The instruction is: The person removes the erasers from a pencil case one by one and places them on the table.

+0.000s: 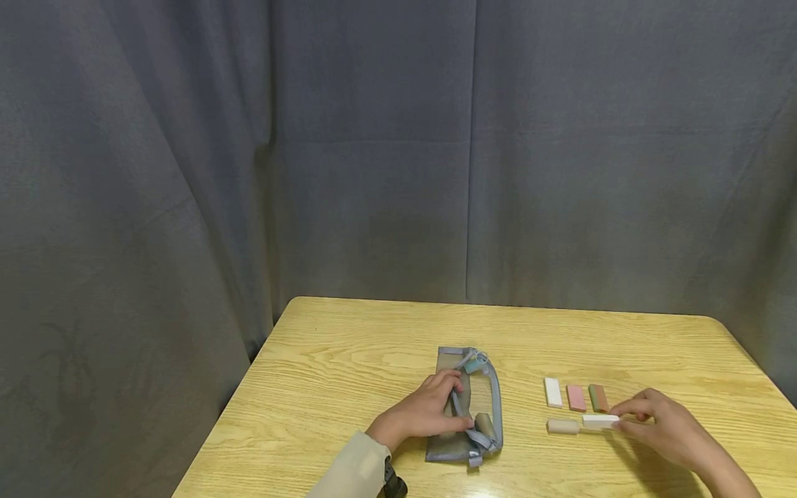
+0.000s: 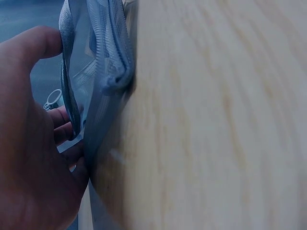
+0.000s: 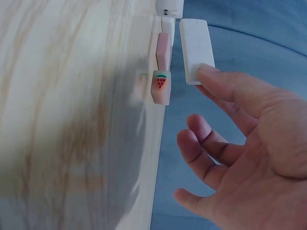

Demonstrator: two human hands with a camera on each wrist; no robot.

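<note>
My left hand grips the edge of a grey mesh pencil case lying unzipped on the table. In the left wrist view its thumb and fingertips sit at the zipper band. A beige cylindrical piece shows inside the case's opening. Between thumb and index finger, my right hand pinches a white eraser by one end, its other fingers loosely bent. That eraser hangs close over the table, just right of a beige eraser.
Behind the held eraser stand a white eraser, a pink eraser and a green-and-orange eraser in a row. The right wrist view shows a watermelon print on one piece. A grey curtain hangs behind the wooden table.
</note>
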